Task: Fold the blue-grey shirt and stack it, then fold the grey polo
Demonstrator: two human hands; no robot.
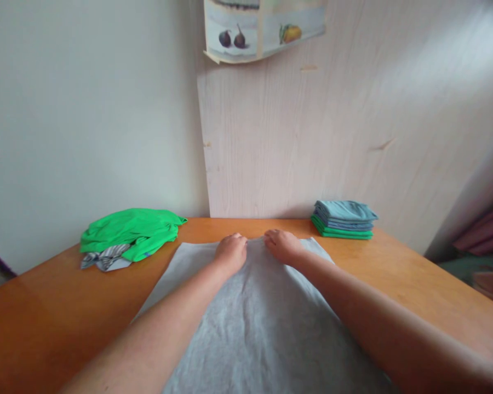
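Observation:
A light grey cloth [246,328] lies spread over the table, with soft creases down its middle and its near end running out of the bottom of the view. My left hand [231,253] is at the far edge of this fabric, fingers curled and closed on it left of centre. A short gap to the right, my right hand [282,246] bends its fingers over the same edge and grips it too. Both fingertips are partly hidden. Whether the cloth is a garment cannot be made out.
On the orange-brown wooden table [33,323], a loose heap of bright green clothing [133,230] lies at the back left, over a striped piece [109,256]. A neat stack of folded clothes [345,219] stands at the back right. The wall [254,148] rises behind the table.

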